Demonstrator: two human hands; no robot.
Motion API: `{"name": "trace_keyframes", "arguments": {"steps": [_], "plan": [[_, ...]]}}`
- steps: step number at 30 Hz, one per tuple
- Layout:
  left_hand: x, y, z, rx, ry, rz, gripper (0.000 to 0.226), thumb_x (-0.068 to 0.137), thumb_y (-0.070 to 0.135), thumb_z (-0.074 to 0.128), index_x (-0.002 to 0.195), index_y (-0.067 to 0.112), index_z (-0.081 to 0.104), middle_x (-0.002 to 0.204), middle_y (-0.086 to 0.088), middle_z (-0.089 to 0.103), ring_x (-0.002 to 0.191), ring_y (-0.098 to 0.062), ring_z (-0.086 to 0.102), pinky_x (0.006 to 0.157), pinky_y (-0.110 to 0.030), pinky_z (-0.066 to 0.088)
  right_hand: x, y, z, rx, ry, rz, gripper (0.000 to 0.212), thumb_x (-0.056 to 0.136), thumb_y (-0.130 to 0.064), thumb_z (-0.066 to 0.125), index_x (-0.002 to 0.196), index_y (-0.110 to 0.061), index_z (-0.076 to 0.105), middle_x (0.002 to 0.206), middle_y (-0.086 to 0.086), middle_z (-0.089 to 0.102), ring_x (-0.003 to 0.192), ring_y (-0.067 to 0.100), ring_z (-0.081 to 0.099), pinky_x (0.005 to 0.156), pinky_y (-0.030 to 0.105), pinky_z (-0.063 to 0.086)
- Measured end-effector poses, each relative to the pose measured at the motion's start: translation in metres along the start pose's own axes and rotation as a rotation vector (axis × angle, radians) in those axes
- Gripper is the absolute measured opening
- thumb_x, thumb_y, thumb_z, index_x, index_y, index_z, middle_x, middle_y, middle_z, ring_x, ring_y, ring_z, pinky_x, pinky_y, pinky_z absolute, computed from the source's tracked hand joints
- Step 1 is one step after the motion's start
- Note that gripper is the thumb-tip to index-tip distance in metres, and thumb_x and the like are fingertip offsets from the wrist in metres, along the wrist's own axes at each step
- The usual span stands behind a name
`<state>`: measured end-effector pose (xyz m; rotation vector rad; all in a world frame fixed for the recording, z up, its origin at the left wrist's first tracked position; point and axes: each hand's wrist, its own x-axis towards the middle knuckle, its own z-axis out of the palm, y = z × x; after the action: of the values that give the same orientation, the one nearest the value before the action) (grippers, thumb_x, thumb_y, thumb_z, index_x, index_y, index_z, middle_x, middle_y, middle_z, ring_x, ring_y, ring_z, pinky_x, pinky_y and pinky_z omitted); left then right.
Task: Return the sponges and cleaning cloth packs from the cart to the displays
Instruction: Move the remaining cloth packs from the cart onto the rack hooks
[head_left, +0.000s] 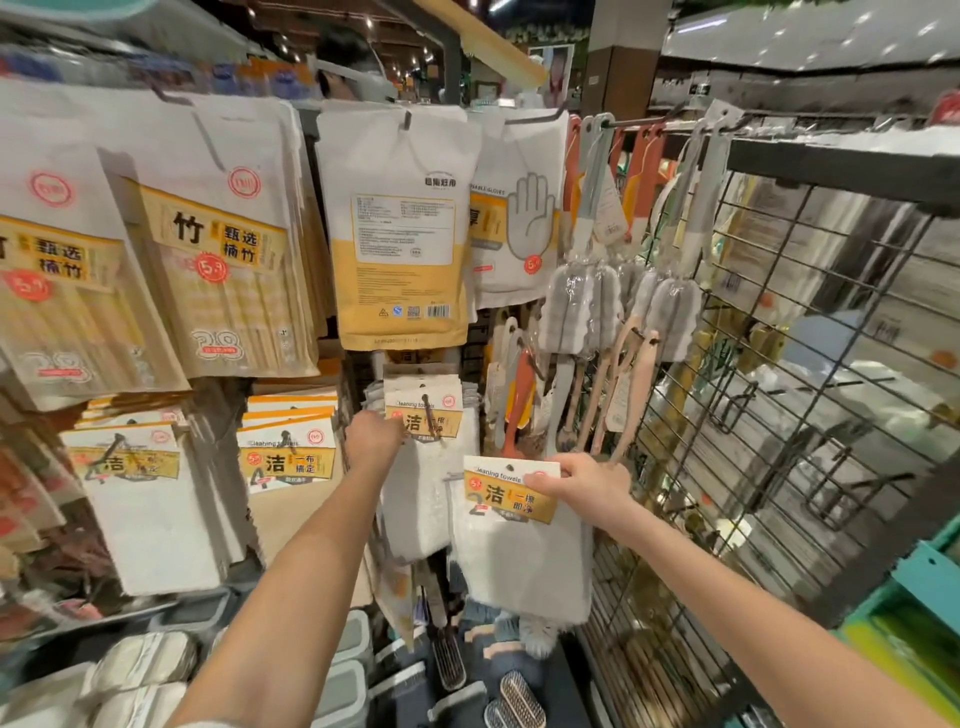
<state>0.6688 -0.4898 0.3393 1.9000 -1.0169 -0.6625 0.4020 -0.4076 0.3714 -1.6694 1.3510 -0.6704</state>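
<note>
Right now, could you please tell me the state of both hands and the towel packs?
held towel pack: off the hook, dangling from the right hand.
right hand: pinching that pack's header card.
left hand: against the hung towel packs, grip hidden.
hung towel packs: on their hook.
bottle brushes: hanging on pegs.

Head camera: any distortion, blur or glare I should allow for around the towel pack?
Head view: wide-angle bending bows the wire grid panel and stretches the edges; the centre is sharp, so the cleaning towel pack pinched by the right hand reads clearly; lighting is even, with glare only on the ceiling top right.
</note>
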Motion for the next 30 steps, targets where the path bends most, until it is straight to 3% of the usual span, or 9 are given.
{"name": "trace_keyframes", "arguments": {"steps": [2, 4, 8, 14, 17, 22, 25, 28, 30], "plan": [[0.001, 0.002, -0.003, -0.036, -0.004, 0.065, 0.018, 0.08, 0.008, 0.063, 0.098, 0.007, 0.06, 0.09, -0.008, 0.063, 0.078, -0.024, 0.065, 0.075, -0.039, 0.058, 0.014, -0.006, 0.009, 0.001, -0.017, -0.015, 0.016, 0.088, -0.025, 0.066, 0.099, -0.015, 0.069, 0.093, -0.003, 0.073, 0.089, 0.013, 0.069, 0.082, 0.026, 0.054], [-0.003, 0.0, -0.009, -0.113, 0.001, 0.176, 0.037, 0.079, 0.011, 0.061, 0.116, 0.014, 0.054, 0.109, -0.008, 0.059, 0.082, -0.019, 0.067, 0.077, -0.04, 0.058, 0.026, -0.014, 0.019, -0.003, -0.023, -0.013, 0.024, 0.088, -0.028, 0.065, 0.104, -0.011, 0.069, 0.099, 0.0, 0.072, 0.09, 0.013, 0.068, 0.082, 0.028, 0.053], [-0.028, -0.008, -0.03, -0.152, -0.051, 0.37, 0.026, 0.092, 0.01, 0.054, 0.116, 0.017, 0.055, 0.121, -0.001, 0.053, 0.099, -0.009, 0.059, 0.075, -0.013, 0.05, 0.052, -0.023, 0.045, 0.08, -0.108, 0.009, 0.029, 0.088, -0.031, 0.065, 0.111, -0.014, 0.068, 0.108, -0.003, 0.071, 0.097, 0.011, 0.067, 0.094, 0.031, 0.051], [-0.046, -0.03, -0.059, -0.284, -0.177, 0.314, 0.019, 0.092, 0.002, 0.052, 0.1, 0.017, 0.062, 0.107, 0.0, 0.065, 0.103, -0.017, 0.062, 0.09, -0.028, 0.048, 0.075, -0.029, 0.072, 0.238, -0.077, -0.034, 0.028, 0.091, -0.023, 0.061, 0.117, -0.013, 0.065, 0.113, -0.003, 0.069, 0.1, 0.008, 0.066, 0.092, 0.025, 0.051], [-0.053, -0.034, -0.066, -0.324, -0.225, 0.29, 0.022, 0.093, -0.002, 0.049, 0.103, 0.011, 0.063, 0.109, -0.003, 0.067, 0.103, -0.019, 0.063, 0.092, -0.031, 0.05, 0.082, -0.018, 0.074, 0.301, -0.05, -0.038, 0.024, 0.091, -0.023, 0.061, 0.113, -0.016, 0.067, 0.111, 0.0, 0.071, 0.1, 0.013, 0.068, 0.094, 0.034, 0.052], [-0.06, -0.039, -0.07, -0.373, -0.268, 0.276, 0.022, 0.093, -0.001, 0.049, 0.1, 0.014, 0.063, 0.104, -0.004, 0.067, 0.1, -0.021, 0.064, 0.088, -0.027, 0.05, 0.092, -0.007, 0.074, 0.36, 0.06, -0.023, 0.021, 0.091, -0.018, 0.062, 0.108, -0.01, 0.07, 0.105, 0.004, 0.072, 0.086, 0.007, 0.07, 0.072, 0.02, 0.056], [-0.057, -0.042, -0.07, -0.354, -0.27, 0.281, 0.021, 0.093, -0.002, 0.048, 0.103, 0.01, 0.062, 0.102, -0.007, 0.067, 0.095, -0.021, 0.065, 0.082, -0.022, 0.05, 0.107, -0.008, 0.076, 0.126, 0.158, -0.008, 0.029, 0.086, -0.035, 0.066, 0.087, -0.008, 0.074, 0.089, 0.003, 0.075, 0.082, 0.015, 0.07, 0.077, 0.037, 0.054], [-0.053, -0.039, -0.072, -0.296, -0.273, 0.292, 0.021, 0.093, -0.004, 0.048, 0.106, 0.005, 0.061, 0.099, -0.007, 0.066, 0.09, -0.018, 0.063, 0.071, -0.012, 0.049, 0.127, -0.02, 0.079, -0.081, 0.268, -0.013, 0.051, 0.087, -0.043, 0.062, 0.054, -0.007, 0.047, 0.053, 0.004, 0.053, 0.052, 0.02, 0.049, 0.051, 0.033, 0.031], [-0.048, -0.035, -0.073, -0.224, -0.295, 0.315, 0.022, 0.093, -0.004, 0.047, 0.107, 0.006, 0.061, 0.097, -0.002, 0.064, 0.088, -0.013, 0.062, 0.07, -0.009, 0.047, 0.141, -0.03, 0.081, -0.195, 0.323, 0.015, 0.054, 0.09, -0.044, 0.057, 0.052, -0.014, 0.034, 0.051, 0.001, 0.038, 0.051, 0.019, 0.04, 0.049, 0.032, 0.022]]}}
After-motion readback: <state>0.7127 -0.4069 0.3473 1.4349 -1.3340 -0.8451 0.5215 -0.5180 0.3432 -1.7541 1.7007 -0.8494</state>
